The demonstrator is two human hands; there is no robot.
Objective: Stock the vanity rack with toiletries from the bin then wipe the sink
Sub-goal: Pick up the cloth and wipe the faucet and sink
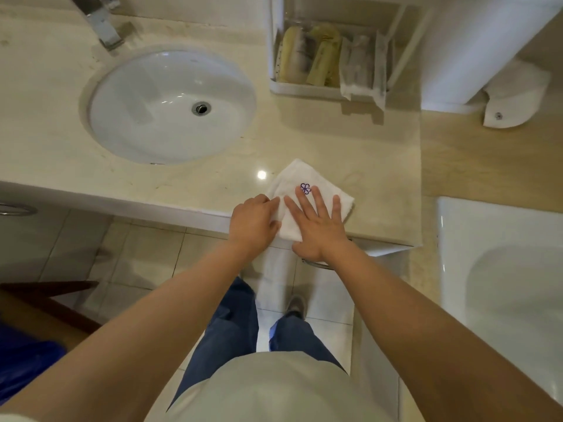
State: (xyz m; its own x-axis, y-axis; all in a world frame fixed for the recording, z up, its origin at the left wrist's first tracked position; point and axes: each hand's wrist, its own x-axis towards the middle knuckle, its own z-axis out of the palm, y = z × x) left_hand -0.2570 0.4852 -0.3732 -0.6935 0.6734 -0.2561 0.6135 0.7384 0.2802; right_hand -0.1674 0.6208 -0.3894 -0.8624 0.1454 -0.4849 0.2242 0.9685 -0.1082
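Observation:
A folded white cloth (300, 178) with a purple emblem lies at the front edge of the beige counter (45, 141), right of the round white sink (170, 105). My right hand (318, 222) rests flat on the cloth with fingers spread. My left hand (253, 220) has its fingers curled over the cloth's left edge. At the back right stands the white vanity rack (304, 86), holding yellow-green tubes (323, 56) and clear-wrapped packets (358, 65).
A chrome faucet (100, 22) rises behind the sink. A toilet tank (475, 50) stands right of the rack, and a white bathtub rim (487, 233) sits at the right. A blue bin (27, 370) shows at the lower left, beside a dark wooden piece.

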